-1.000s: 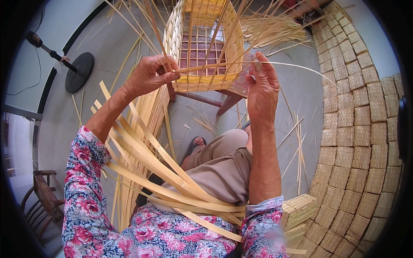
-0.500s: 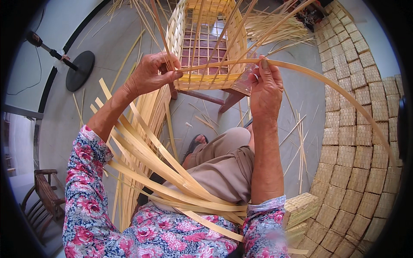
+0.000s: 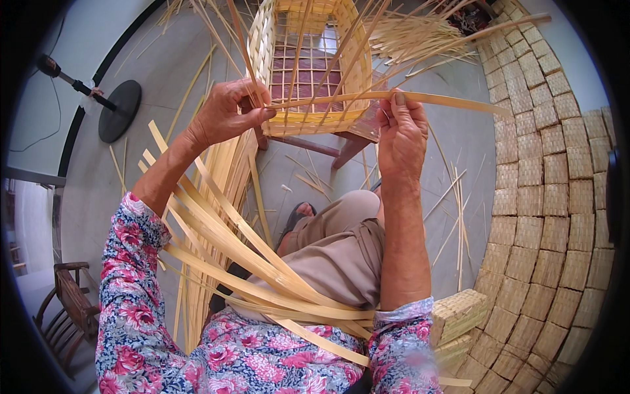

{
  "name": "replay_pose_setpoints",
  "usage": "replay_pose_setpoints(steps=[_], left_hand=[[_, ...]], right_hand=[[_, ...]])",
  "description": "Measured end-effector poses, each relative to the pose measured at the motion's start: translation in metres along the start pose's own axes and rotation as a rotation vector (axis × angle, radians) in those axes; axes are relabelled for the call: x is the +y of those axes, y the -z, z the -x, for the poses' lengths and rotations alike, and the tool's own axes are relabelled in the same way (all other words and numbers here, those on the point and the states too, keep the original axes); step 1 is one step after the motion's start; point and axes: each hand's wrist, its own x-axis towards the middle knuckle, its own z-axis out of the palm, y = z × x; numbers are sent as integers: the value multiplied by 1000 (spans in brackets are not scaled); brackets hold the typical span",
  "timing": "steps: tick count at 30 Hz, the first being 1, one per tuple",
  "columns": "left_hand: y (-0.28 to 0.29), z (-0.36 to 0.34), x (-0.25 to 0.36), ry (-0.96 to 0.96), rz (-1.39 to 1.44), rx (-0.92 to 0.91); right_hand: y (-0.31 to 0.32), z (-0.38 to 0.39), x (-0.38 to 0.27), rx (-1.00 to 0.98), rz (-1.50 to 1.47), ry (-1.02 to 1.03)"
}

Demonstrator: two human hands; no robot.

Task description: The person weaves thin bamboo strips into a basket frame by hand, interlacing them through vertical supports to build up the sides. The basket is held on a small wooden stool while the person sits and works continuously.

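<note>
A half-woven bamboo basket (image 3: 359, 65) with an open lattice bottom stands ahead of me, tall stakes rising from its near side. My left hand (image 3: 235, 111) is closed at its near left corner, pinching a flat bamboo strip (image 3: 453, 100) against the stakes there. That strip runs along the inner face of the near side, above a yellow woven band (image 3: 308, 125). Right of the basket, my right hand (image 3: 401, 131) pinches the same strip between thumb and fingers. The strip's free end sticks out to the right, past the hand.
Long bamboo strips (image 3: 230, 230) lie across my lap and left side. A wooden stool (image 3: 341, 154) supports the basket. Thin splints (image 3: 420, 41) are heaped at the back right. Stacked woven blocks (image 3: 525, 230) line the right. A round black stand base (image 3: 120, 110) and a wooden chair (image 3: 73, 299) stand left.
The strip's free end has swung up, from a long downward curve at the right to a shorter, nearly level line. Both hands keep their pinch, almost in place.
</note>
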Motion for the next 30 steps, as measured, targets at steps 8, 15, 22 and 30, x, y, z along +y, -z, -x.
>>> replay_pose_setpoints(steps=[8, 15, 22, 30], left_hand=[[-3, 1, 1, -36, 9, 17], [-4, 2, -1, -29, 11, 14], [-2, 4, -6, -5, 19, -4], [3, 7, -11, -3, 43, 2]], right_hand=[[-5, 1, 4, 116, 19, -106], [8, -2, 11, 122, 58, -208], [7, 2, 10, 72, 55, -196], [3, 5, 12, -61, 113, -179]])
